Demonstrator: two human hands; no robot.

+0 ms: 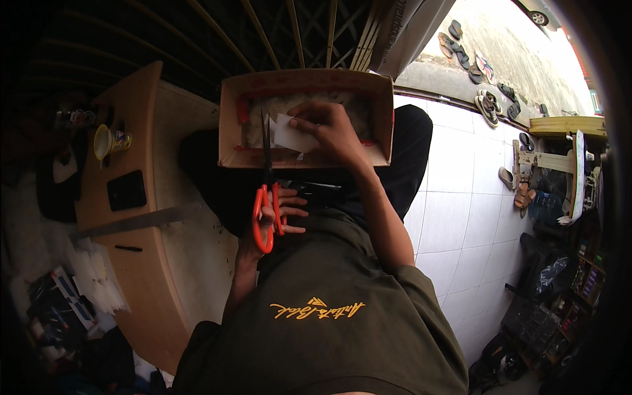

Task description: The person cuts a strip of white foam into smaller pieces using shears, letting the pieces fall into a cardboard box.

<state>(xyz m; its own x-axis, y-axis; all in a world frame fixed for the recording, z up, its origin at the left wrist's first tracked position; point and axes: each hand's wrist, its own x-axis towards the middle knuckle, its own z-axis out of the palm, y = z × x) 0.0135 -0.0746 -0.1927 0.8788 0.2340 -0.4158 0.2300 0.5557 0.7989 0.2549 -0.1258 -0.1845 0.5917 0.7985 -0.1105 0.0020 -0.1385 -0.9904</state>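
Orange-handled scissors (267, 172) are in my left hand (283, 212), its thumb by one handle loop and several fingers spread out past the other. Their dark blades point away from me, over the near edge of an open cardboard box (230, 155). Above the box, my right hand (334, 131) pinches a piece of white paper (289, 137) between thumb and fingers. The paper's left edge lies close to the blades; whether they touch I cannot tell. Pale scraps (263, 103) cover the bottom of the box, which rests by my crossed legs.
On my left stands a wooden desk (141, 276) with a dark phone (126, 191), a yellow-rimmed cup (103, 142), a pen (128, 248) and a long flat strip (131, 219). White floor tiles (454, 197) stretch to my right, toward sandals (487, 108) and a wooden rack (550, 160). A folding gate (296, 33) rises behind the box.
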